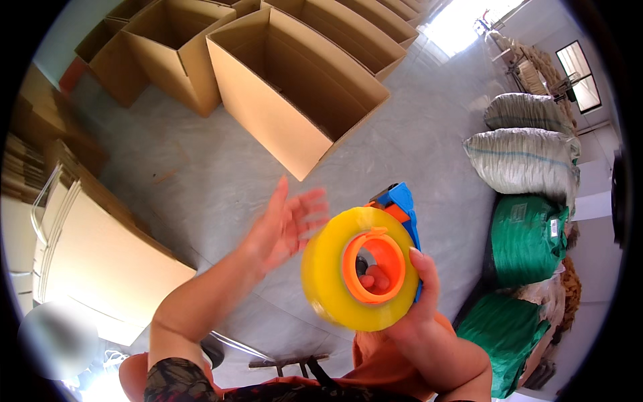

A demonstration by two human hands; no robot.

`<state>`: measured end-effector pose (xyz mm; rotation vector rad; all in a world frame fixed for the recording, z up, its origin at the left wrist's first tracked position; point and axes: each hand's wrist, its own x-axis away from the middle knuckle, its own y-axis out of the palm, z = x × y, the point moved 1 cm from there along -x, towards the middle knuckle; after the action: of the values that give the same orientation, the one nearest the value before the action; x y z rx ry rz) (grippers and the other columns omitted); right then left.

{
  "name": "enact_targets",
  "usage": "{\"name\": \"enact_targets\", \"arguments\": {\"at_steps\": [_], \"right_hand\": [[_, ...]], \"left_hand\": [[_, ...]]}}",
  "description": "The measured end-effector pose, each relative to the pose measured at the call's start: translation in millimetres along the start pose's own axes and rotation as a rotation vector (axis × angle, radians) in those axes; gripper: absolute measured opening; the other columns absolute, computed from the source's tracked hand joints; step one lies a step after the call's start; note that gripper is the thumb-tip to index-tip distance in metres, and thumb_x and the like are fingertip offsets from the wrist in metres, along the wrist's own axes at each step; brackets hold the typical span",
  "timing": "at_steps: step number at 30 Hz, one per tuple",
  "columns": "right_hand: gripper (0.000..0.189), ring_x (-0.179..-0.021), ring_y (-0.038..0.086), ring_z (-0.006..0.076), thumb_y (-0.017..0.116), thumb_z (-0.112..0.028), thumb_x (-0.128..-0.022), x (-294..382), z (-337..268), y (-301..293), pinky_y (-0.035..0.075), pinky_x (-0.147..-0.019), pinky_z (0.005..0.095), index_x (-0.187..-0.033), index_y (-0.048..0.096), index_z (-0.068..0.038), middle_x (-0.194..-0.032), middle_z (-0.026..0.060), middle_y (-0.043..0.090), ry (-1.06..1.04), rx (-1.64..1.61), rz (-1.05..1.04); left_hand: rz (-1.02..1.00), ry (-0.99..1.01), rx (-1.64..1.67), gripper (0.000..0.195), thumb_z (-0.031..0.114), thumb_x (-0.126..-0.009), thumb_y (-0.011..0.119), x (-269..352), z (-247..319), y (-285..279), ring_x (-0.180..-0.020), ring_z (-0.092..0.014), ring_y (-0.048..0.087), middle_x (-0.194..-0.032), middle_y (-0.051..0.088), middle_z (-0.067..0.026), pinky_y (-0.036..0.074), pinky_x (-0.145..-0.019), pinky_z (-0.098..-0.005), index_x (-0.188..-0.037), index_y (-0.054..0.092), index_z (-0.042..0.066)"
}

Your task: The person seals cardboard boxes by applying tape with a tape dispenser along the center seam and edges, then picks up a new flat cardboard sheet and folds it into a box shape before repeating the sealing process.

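Note:
A packing tape dispenser with blue and orange parts carries a large roll of yellowish clear tape on an orange hub. My right hand grips it, the thumb at the roll's right edge and fingertips showing through the hub. To the left of the roll, my left hand is raised with its fingers apart, blurred and holding nothing. Whether its fingertips touch the tape I cannot tell. Beyond both hands, an open-topped cardboard box stands on the grey floor.
More open cardboard boxes stand in rows at the back. A stack of flat cardboard sheets lies at left. White woven sacks and green sacks line the right side. A metal-framed piece is low, near my legs.

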<state>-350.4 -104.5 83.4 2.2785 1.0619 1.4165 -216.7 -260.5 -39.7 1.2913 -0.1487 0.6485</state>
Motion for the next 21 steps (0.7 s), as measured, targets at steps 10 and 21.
{"name": "enact_targets", "arguments": {"at_steps": [10, 21], "right_hand": [[0.045, -0.099, 0.064, 0.0265, 0.058, -0.034, -0.091, 55, 55, 28, 0.052, -0.088, 0.0399, -0.123, 0.054, -0.002, -0.105, 0.0109, 0.063, 0.125, 0.242, -0.35], [0.042, -0.107, 0.064, 0.0221, 0.068, -0.006, -0.086, 52, 192, 63, 0.051, -0.093, 0.0365, -0.125, 0.054, 0.0, -0.117, 0.0099, 0.065, 0.416, 0.452, -0.615]], "left_hand": [[0.137, 0.322, -0.454, 0.071, 0.041, -0.096, 0.061, 227, -38, 75, -0.128, -0.02, 0.046, -0.136, 0.048, -0.0105, 0.041, -0.105, -0.0359, -0.147, 0.028, 0.003], [0.325, 0.574, -0.933, 0.074, 0.042, -0.094, 0.064, 385, -49, -3, -0.129, -0.023, 0.046, -0.137, 0.048, -0.0135, 0.036, -0.109, -0.0362, -0.147, 0.03, 0.002]]}}
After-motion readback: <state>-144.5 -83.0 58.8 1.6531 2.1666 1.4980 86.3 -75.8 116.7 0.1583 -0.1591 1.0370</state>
